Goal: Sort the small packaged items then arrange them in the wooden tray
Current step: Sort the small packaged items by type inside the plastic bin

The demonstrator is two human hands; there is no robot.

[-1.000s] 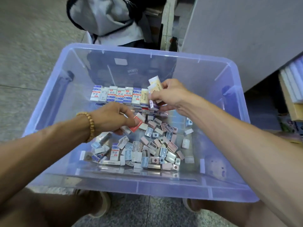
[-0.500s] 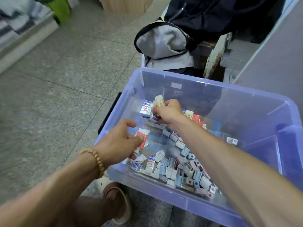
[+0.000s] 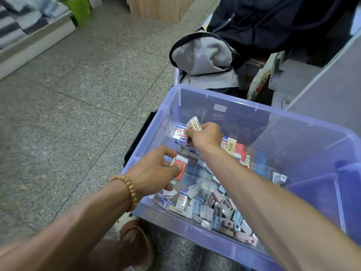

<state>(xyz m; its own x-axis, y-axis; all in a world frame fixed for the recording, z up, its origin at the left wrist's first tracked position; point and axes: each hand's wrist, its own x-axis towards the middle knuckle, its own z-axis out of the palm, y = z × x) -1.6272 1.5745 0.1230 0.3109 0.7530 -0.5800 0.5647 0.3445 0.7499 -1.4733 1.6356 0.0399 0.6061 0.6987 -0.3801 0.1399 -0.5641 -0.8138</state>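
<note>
I'm seeing the left hand (image 3: 156,169) pinching a red packet (image 3: 180,167) in its grip, the right hand (image 3: 205,135) gripping cream packets (image 3: 194,124) over the blue bin (image 3: 254,112).

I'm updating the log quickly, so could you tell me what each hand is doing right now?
Left hand: holding a red-and-white packet.
Right hand: pinching cream packets.

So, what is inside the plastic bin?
Inside the bin: loose small packets, a standing row of boxes, both hands holding packets. The arms cover some of the floor.
</note>
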